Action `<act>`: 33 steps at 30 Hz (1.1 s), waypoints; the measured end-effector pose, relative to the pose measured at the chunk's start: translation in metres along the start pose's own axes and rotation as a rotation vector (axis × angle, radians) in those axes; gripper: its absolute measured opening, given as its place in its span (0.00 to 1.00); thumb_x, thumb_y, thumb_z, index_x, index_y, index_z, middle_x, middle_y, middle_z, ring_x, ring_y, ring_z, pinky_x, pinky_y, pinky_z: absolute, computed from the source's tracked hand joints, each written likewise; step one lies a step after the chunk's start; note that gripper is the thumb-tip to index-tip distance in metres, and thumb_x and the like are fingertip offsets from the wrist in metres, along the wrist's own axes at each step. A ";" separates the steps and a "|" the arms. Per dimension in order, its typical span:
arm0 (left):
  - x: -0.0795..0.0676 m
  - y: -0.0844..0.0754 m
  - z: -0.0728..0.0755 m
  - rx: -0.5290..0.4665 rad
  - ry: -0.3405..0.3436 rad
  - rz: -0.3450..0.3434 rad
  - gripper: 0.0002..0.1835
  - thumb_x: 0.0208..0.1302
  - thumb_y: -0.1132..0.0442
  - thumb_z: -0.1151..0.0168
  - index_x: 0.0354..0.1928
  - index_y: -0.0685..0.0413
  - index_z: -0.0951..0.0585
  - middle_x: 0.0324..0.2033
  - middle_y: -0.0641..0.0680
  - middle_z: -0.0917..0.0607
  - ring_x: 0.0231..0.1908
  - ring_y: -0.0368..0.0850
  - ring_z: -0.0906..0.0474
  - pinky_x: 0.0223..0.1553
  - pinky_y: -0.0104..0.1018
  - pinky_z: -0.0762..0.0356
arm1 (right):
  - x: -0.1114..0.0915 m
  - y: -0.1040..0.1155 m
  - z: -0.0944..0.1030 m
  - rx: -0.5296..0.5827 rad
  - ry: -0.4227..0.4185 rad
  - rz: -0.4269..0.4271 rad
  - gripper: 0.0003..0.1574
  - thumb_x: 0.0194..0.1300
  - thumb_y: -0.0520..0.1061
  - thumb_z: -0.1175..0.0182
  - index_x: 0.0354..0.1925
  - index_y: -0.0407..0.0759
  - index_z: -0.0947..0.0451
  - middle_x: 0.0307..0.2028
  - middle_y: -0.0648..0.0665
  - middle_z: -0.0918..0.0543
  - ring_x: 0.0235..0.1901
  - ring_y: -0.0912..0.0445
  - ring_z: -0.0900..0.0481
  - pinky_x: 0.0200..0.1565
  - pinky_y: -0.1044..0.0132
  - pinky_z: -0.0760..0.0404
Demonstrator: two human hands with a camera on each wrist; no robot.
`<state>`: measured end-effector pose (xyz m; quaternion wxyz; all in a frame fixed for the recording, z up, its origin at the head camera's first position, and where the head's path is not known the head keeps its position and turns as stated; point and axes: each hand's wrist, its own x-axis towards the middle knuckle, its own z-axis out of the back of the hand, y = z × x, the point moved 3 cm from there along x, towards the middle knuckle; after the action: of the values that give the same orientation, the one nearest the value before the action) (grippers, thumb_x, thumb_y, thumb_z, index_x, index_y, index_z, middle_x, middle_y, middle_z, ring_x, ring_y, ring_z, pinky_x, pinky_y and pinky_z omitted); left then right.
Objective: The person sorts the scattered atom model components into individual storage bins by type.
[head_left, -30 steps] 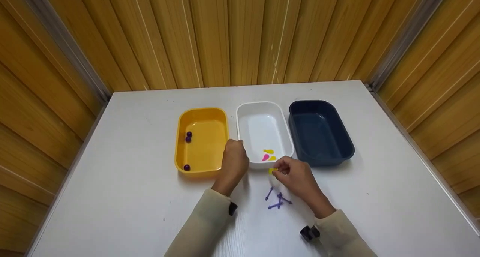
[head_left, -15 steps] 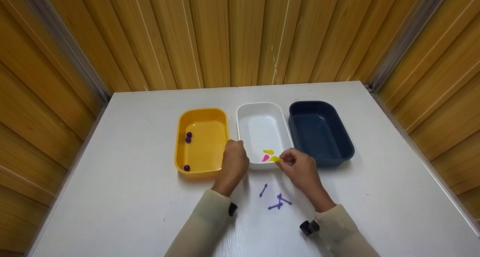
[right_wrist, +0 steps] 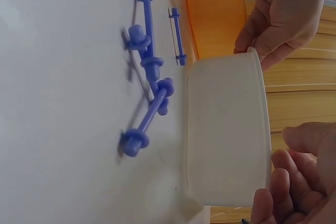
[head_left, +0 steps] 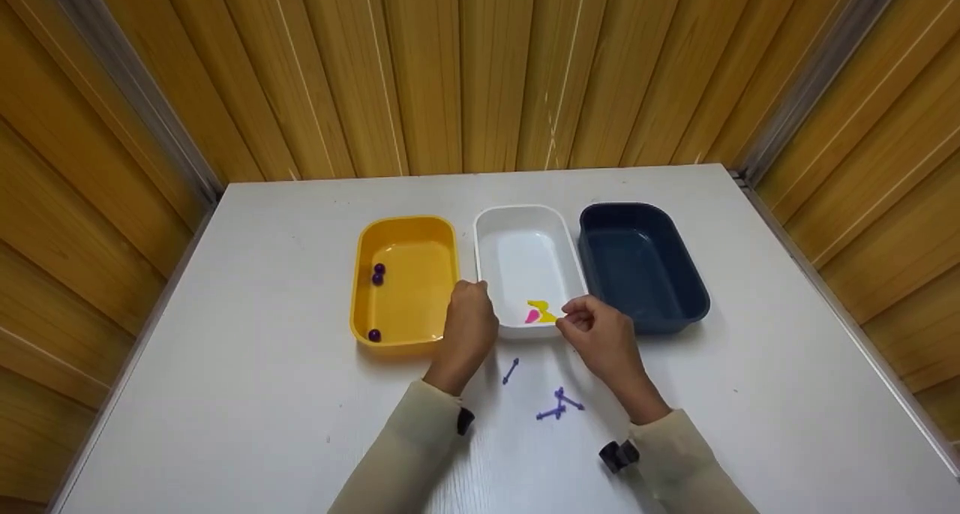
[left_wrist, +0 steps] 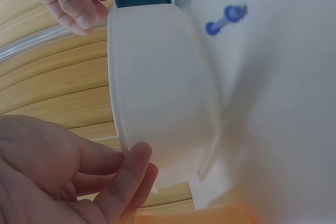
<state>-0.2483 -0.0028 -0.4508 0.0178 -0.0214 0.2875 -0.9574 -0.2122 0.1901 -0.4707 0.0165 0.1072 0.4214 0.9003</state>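
Wood walls point(head_left: 487, 71) at the back and on both sides, with a white surface point(head_left: 262, 311) below. On it, three boxes in a row, from left to right: one yellow box point(head_left: 416, 274), one white box point(head_left: 521, 259), one blue box point(head_left: 645, 266). White box in the middle, flat on the surface, just beside the blue box. Long way of the white box running away from the person, far end leaning a tiny bit left.

Left grip point(head_left: 469, 315) pinched on the rim at the near left corner of the white box. Right grip point(head_left: 600, 341) at the near right corner, loosely bent, thumb and first finger a little apart, nothing seen between. Cannot tell if touching the rim.

Inside the white box, at the near end: one pink bit point(head_left: 532, 317) and some yellow bits point(head_left: 538, 305), too bunched up to count. Pink bit on a slant, thin end to the near left.

Inside the yellow box, three dark balls point(head_left: 377, 279): two together by the left wall, one alone near the front. In front of the white box, four purple sticks point(head_left: 511, 371): one alone, far end slanting right; three in a pile, pointing different ways.
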 end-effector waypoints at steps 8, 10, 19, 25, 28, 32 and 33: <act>-0.011 0.002 0.002 -0.039 -0.007 -0.038 0.17 0.71 0.73 0.42 0.59 0.67 0.19 0.44 0.61 0.17 0.42 0.49 0.19 0.52 0.39 0.16 | -0.002 -0.003 0.003 -0.006 -0.008 0.001 0.07 0.62 0.42 0.30 0.38 0.42 0.15 0.30 0.45 0.14 0.31 0.55 0.22 0.34 0.73 0.23; -0.014 0.003 0.004 -0.047 -0.003 -0.040 0.19 0.69 0.74 0.41 0.61 0.66 0.20 0.47 0.62 0.16 0.45 0.50 0.18 0.55 0.40 0.17 | -0.002 -0.004 0.004 -0.011 -0.011 -0.004 0.06 0.62 0.42 0.31 0.38 0.42 0.15 0.30 0.45 0.14 0.31 0.55 0.23 0.33 0.73 0.24; -0.041 0.013 0.003 -0.078 -0.105 -0.165 0.08 0.68 0.72 0.39 0.44 0.62 0.13 0.35 0.58 0.14 0.34 0.47 0.18 0.41 0.36 0.14 | -0.001 -0.008 0.013 -0.036 -0.064 0.020 0.05 0.63 0.42 0.33 0.38 0.42 0.15 0.30 0.45 0.14 0.31 0.56 0.24 0.33 0.72 0.26; -0.052 0.019 -0.005 0.099 -0.131 -0.193 0.04 0.65 0.70 0.36 0.34 0.60 0.13 0.27 0.56 0.16 0.28 0.46 0.19 0.31 0.35 0.17 | 0.000 -0.013 0.019 -0.042 -0.078 -0.007 0.06 0.64 0.43 0.33 0.38 0.42 0.15 0.31 0.44 0.14 0.32 0.54 0.23 0.34 0.71 0.27; -0.057 0.025 -0.013 0.285 -0.199 -0.216 0.04 0.59 0.70 0.33 0.27 0.60 0.14 0.23 0.55 0.17 0.23 0.45 0.20 0.24 0.35 0.21 | 0.000 -0.015 0.023 -0.045 -0.087 -0.008 0.07 0.65 0.43 0.34 0.39 0.41 0.14 0.32 0.43 0.14 0.32 0.54 0.23 0.34 0.71 0.26; -0.061 0.029 -0.019 0.441 -0.294 -0.235 0.05 0.55 0.72 0.31 0.22 0.61 0.14 0.22 0.55 0.17 0.20 0.44 0.20 0.20 0.35 0.23 | 0.001 -0.020 0.031 -0.039 -0.105 -0.006 0.07 0.66 0.43 0.35 0.39 0.41 0.14 0.32 0.42 0.14 0.32 0.54 0.23 0.34 0.71 0.27; -0.061 0.029 -0.020 0.454 -0.298 -0.231 0.05 0.55 0.72 0.31 0.23 0.61 0.14 0.22 0.55 0.17 0.21 0.44 0.20 0.21 0.35 0.23 | 0.001 -0.021 0.033 -0.039 -0.109 -0.009 0.07 0.66 0.44 0.35 0.39 0.41 0.14 0.32 0.42 0.14 0.33 0.54 0.23 0.34 0.71 0.27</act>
<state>-0.1876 -0.0133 -0.4855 -0.0450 -0.1897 0.0559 -0.9792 -0.2074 0.2290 -0.4657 0.0454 0.1537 0.4029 0.9011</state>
